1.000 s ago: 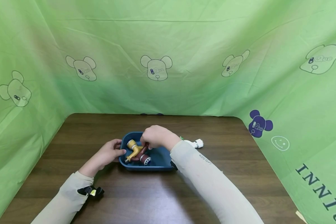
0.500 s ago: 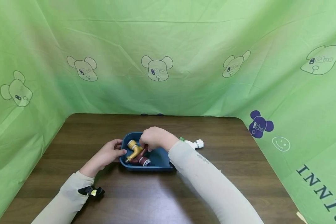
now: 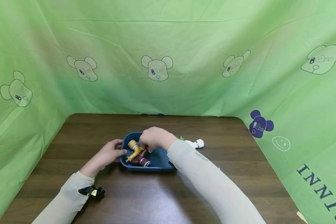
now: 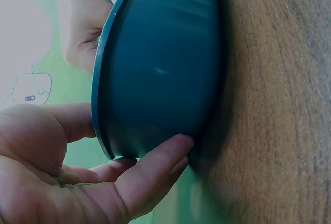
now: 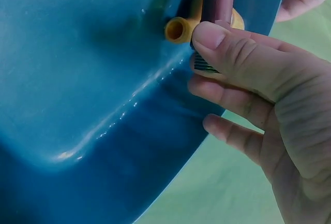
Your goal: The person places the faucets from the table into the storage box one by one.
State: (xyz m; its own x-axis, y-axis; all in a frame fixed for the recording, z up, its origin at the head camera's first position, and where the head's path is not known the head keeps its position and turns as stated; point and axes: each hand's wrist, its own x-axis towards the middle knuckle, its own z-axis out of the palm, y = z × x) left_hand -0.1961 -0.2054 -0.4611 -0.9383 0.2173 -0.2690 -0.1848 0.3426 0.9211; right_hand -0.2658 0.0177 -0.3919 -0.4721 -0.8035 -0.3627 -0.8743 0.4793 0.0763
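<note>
A blue plastic tray (image 3: 159, 169) sits on the table with a yellow tap (image 3: 134, 151) and a dark red tap (image 3: 143, 159) lying across each other at its left end. My left hand (image 3: 110, 151) holds the tray's left end, thumb at the rim and fingers against the outer wall (image 4: 160, 58). Reaching over from the right, my right hand (image 3: 156, 137) pinches the dark red tap near its threaded end. The right wrist view shows thumb and fingertips around that thread, with the yellow tap's open spout (image 5: 177, 30) just behind.
To the right of the tray lies a white tap (image 3: 196, 143), partly hidden by my right sleeve. A small green part (image 3: 181, 138) shows beside it. The brown wooden table (image 3: 123, 199) is bordered by green printed cloth (image 3: 184, 93).
The dark red tap's knob end has shifted slightly toward the tray's near side. My right hand and forearm have moved a little left and down. The left hand keeps its hold.
</note>
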